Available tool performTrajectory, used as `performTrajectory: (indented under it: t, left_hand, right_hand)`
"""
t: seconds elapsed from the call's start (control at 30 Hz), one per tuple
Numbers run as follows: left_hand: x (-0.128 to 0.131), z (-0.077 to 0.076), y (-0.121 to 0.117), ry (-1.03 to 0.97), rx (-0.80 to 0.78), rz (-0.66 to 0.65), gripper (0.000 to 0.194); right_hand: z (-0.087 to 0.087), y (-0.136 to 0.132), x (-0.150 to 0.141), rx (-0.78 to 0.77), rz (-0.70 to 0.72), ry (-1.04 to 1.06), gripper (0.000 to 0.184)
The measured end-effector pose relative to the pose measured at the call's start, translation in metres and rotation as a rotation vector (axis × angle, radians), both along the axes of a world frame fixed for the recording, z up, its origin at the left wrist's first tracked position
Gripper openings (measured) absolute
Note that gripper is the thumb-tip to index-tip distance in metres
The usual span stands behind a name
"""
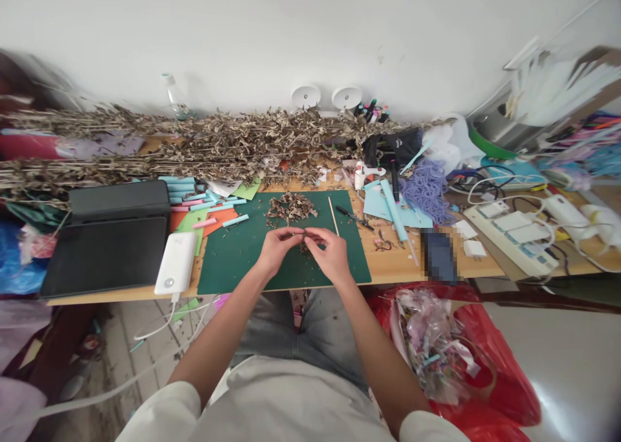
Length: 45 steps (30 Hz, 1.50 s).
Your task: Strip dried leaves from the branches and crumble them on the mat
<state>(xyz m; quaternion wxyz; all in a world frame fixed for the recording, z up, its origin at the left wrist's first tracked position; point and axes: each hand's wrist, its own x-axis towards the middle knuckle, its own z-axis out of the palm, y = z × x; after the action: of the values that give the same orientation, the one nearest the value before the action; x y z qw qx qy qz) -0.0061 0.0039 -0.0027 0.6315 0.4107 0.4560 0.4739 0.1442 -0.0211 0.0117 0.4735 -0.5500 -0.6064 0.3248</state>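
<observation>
Both of my hands meet over the near middle of a green cutting mat (233,241). Thumb and fingers of my left hand (275,250) are pinched together, and my right hand (330,253) makes a matching pinch beside it. Between the fingertips is a small brown dried leaf (304,246), partly hidden by the fingers. Just beyond them lies a loose heap of dried leaves (292,206), with crumbs scattered over the mat. A thin wooden stick (334,215) and a black pen (354,217) rest to the right of the heap.
Long bundles of dried stems (252,141) stretch along the wall. A black tablet (104,254) and white power bank (175,263) stand left. To the right are a glue gun (367,173), purple yarn (427,189), a phone (439,255) and power strip (509,241). A red bag (504,364) hangs below.
</observation>
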Motion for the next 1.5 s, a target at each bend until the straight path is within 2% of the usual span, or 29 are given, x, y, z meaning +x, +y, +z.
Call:
performTrajectory:
  t: [0.07, 0.17, 0.27, 0.4, 0.5, 0.67, 0.77, 0.87, 1.0, 1.23, 1.33, 1.4, 1.5]
  left_hand:
    - [0.001, 0.001, 0.000, -0.008, -0.018, 0.008, 0.031]
    - [0.002, 0.002, -0.003, 0.019, -0.014, 0.021, 0.031]
    - [0.004, 0.003, -0.006, 0.164, 0.074, 0.030, 0.022]
    - [0.004, 0.002, -0.006, 0.414, 0.209, 0.043, 0.014]
    - [0.002, 0.001, -0.002, 0.318, 0.151, 0.045, 0.018]
    - [0.001, 0.001, 0.001, -0.041, -0.043, 0.021, 0.026]
    - [0.004, 0.001, -0.001, -0.126, -0.087, -0.003, 0.030]
    - [0.005, 0.001, -0.003, -0.146, -0.115, 0.010, 0.032]
    - [0.003, 0.001, -0.006, -0.042, -0.028, -0.005, 0.033]
    - [-0.003, 0.007, -0.013, 0.424, 0.383, -0.011, 0.016]
    - [-0.001, 0.007, -0.013, 0.520, 0.425, -0.011, 0.014]
    - [0.001, 0.005, -0.011, 0.504, 0.352, 0.019, 0.013]
    - [0.002, 0.000, -0.005, 0.369, 0.200, 0.095, 0.014]
  right_hand:
    - [0.001, 0.000, -0.003, -0.046, -0.012, 0.093, 0.021]
    - [-0.001, 0.000, -0.007, -0.076, -0.058, 0.103, 0.016]
    - [-0.006, -0.002, -0.009, -0.021, -0.076, -0.052, 0.012]
    - [-0.015, -0.003, -0.005, 0.161, -0.096, -0.378, 0.017]
    - [-0.017, -0.002, 0.002, 0.177, -0.094, -0.421, 0.020]
    - [-0.008, -0.002, 0.006, 0.109, -0.032, -0.246, 0.021]
    - [-0.005, -0.002, 0.002, 0.021, -0.008, -0.006, 0.023]
    - [-0.003, -0.003, -0.003, -0.032, -0.033, 0.099, 0.020]
    - [0.000, -0.004, -0.004, -0.069, -0.084, 0.133, 0.015]
    - [-0.006, 0.001, -0.007, -0.188, -0.065, 0.315, 0.013]
    - [-0.006, -0.001, -0.009, -0.138, -0.079, 0.193, 0.009]
    - [-0.004, -0.003, -0.010, -0.017, -0.118, 0.007, 0.009]
    - [-0.005, -0.004, -0.007, 0.137, -0.180, -0.198, 0.012]
